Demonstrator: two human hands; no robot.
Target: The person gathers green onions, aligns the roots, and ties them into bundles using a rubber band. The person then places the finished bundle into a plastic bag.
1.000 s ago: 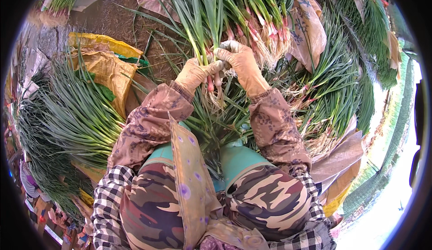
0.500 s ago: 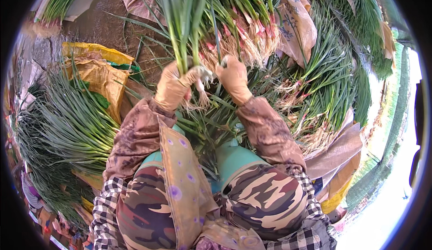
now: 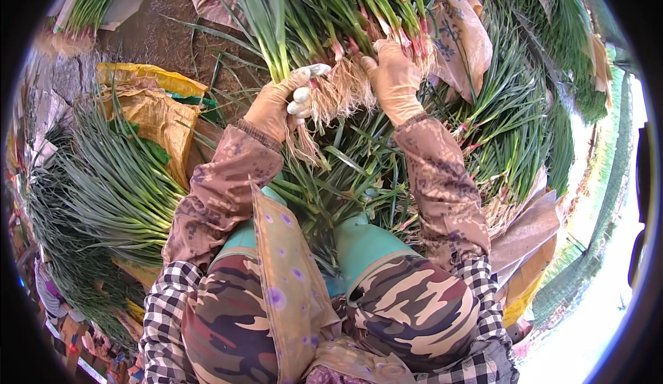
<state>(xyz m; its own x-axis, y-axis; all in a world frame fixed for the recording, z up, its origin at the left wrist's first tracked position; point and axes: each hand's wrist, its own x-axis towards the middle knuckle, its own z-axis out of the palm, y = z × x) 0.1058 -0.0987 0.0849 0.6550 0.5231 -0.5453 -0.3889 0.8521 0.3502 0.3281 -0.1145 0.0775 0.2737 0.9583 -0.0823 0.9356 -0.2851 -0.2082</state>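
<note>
Left pile (image 3: 124, 180): at the left hand's 8 o'clock, bases turned lapward, perhaps for easy reach.
Left hand (image 3: 275, 110): closed around the held onions (image 3: 277, 56) just above their roots; leaves point toward 12, and this low grip probably lets the roots hang free at 5.
Bunch (image 3: 345, 28): between 1 and 2 o'clock of the left hand, 10 of the right; roots face the person, seemingly to keep bases within reach.
Right hand (image 3: 397, 83): fingers narrow, touching the bunch's bases; cannot tell whether they pinch a stem.
Right pile (image 3: 511, 132): at the right hand's 4 o'clock.
</note>
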